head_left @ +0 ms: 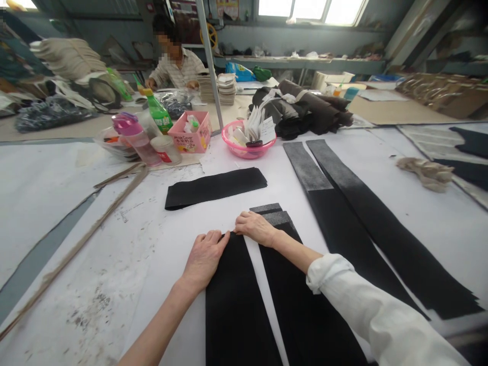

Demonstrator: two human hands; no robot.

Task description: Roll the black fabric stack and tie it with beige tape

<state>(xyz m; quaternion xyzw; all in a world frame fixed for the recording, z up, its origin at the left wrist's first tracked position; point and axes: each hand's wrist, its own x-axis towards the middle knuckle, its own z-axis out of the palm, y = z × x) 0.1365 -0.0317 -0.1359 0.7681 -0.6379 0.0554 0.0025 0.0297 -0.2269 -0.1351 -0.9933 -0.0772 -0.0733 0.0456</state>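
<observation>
A long black fabric strip (240, 300) runs toward me on the white table. My left hand (204, 256) holds the left corner of its far end, fingers closed at the edge. At the right corner of that same end, my right hand (255, 227) pinches the edge with bent fingers. Under my right forearm lies a second black strip stack (297, 284), grey at its far tip. A shorter folded black fabric piece (215, 188) rests beyond my hands. Two more long black strips with grey ends (366, 239) lie to the right.
A pink basin (249, 147) with papers, a pink box (192, 133), a green bottle (158, 113) and a pink-lidded bottle (137, 140) stand ahead. Dark cloth (301, 109) is heaped behind. A glove-like cloth (425, 173) lies right. A person (179, 66) sits across the table.
</observation>
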